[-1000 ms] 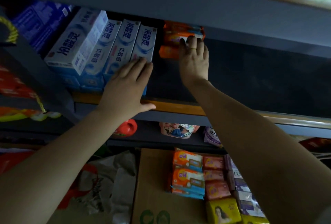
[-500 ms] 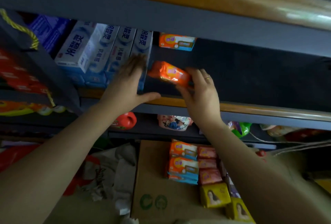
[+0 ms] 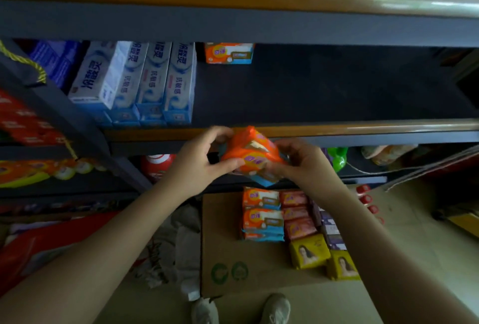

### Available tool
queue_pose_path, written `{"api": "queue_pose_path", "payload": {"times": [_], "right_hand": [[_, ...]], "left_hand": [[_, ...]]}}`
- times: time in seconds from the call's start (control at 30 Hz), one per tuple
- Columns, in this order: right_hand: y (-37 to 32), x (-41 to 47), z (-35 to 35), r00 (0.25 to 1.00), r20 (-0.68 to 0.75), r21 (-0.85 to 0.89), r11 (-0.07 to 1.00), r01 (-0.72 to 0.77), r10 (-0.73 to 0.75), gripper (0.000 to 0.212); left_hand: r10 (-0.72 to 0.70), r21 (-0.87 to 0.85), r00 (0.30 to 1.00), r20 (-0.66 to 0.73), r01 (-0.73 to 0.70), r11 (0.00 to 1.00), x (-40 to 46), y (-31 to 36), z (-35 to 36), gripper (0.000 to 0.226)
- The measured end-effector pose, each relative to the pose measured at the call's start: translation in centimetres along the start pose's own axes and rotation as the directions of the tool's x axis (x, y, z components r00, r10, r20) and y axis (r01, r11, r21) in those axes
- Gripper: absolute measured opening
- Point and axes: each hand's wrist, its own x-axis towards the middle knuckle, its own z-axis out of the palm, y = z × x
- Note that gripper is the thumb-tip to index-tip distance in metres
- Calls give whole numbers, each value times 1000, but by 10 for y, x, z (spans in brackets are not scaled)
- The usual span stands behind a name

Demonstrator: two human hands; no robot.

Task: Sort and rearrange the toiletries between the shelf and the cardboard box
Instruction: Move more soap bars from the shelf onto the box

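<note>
Down below my arms sits the cardboard box (image 3: 228,240) with soap rows. Above it, my left hand (image 3: 199,163) and right hand (image 3: 303,165) both grip the orange soap pack (image 3: 252,153), just off the shelf (image 3: 363,126). I think it goes down into the box next.

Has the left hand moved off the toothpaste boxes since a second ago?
Yes. The left hand has dropped below the shelf edge, away from the toothpaste boxes, and now grips the orange pack.

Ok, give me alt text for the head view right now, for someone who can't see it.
Both hands, left hand and right hand, grip an orange soap pack in front of the shelf. Toothpaste boxes stand on the shelf; a cardboard box below holds more packs.
</note>
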Motion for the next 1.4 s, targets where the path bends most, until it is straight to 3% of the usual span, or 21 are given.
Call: {"api": "queue_pose_path", "payload": {"times": [0.1,0.2,0.27,0.33,0.4,0.43,0.5,0.6,0.73,0.83,0.93,1.03,1.07,1.13,1.23,1.33,1.4], "right_hand": [[0,-15,-2,998,-47,-282,959,29,-44,41],[1,-26,-6,994,-30,-307,948,87,-101,27],[4,-32,-10,999,6,-194,980,52,-51,16],[8,-38,-14,998,19,70,996,-63,62,8],[14,-41,-16,980,1,346,919,-187,199,17],[17,-43,-17,967,-6,425,876,-228,255,22],[22,-47,-17,950,6,525,808,-268,311,28],[28,-52,-12,949,44,586,762,-277,311,21],[50,-46,-8,950,-37,204,933,-298,311,11],[74,-40,-7,905,19,95,901,-424,424,16],[96,-40,-5,829,138,73,829,-554,542,39],[117,-44,-6,738,300,67,759,-648,604,59],[121,-46,-6,732,364,-40,795,-605,576,58],[128,-47,-6,718,501,-307,875,-375,484,51],[141,-49,5,648,589,-497,849,-180,482,61],[161,-55,19,679,591,-468,871,-150,435,52],[176,-63,25,633,624,-319,889,-329,458,49]], "left_hand": [[-103,-81,990,99,111,990,-11,-14,19,38],[-223,-340,955,197,280,898,-22,-22,35,40],[-297,-467,928,225,371,803,-27,-21,45,35],[-362,-543,898,252,441,715,-30,-21,51,36],[-416,-579,867,275,495,648,-33,-24,59,46],[-457,-591,844,279,526,611,-35,-23,65,39],[-575,-621,753,321,626,472,-40,-21,79,26],[-695,-592,524,492,787,174,-47,-15,94,29],[-689,-388,347,636,916,103,-61,-22,106,48],[-707,-325,234,667,946,7,-67,-28,119,49],[-696,-294,144,703,950,-100,-78,-38,130,48],[-732,-287,96,674,948,-139,-91,-46,137,41],[-765,-292,100,636,949,-119,-97,-46,139,37],[-844,-319,151,514,948,-25,-106,-48,147,35],[-907,-330,216,361,939,93,-114,-52,160,35],[-916,-338,205,344,937,83,-119,-56,166,36],[-890,-389,180,419,921,3,-123,-57,165,43]]}}
